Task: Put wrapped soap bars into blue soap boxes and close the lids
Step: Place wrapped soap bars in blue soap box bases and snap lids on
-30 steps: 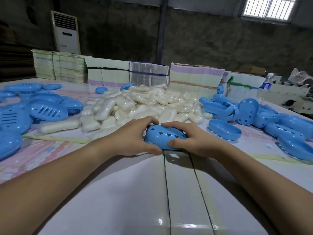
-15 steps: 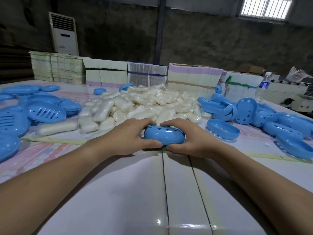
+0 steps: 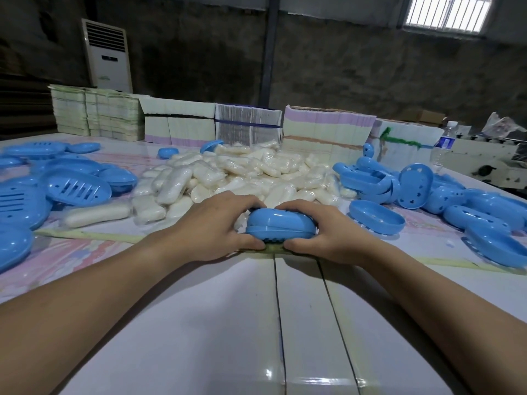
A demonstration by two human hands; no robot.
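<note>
The closed blue box sits between your two hands, low over the table, lid on top and its seam facing you. Your left hand grips its left end: the fingers curl over the lid and the thumb tucks in beneath the near edge. Your right hand mirrors it on the right end, fingers over the top, thumb under the rim, so the two thumbs nearly meet below the box. Whether the box rests on the table or is lifted just clear of it cannot be told.

Just beyond your fingertips lies the heap of wrapped soap bars, spreading away from you. One open box half lies just beside your right fingers, hollow side up, and past it a pile of blue lids and bases runs out to the right. Out past your left fingers lie more blue halves, several with slotted bottoms showing. Behind the soap, well beyond your reach here, stand stacks of flat cartons, with a water bottle at their right end.
</note>
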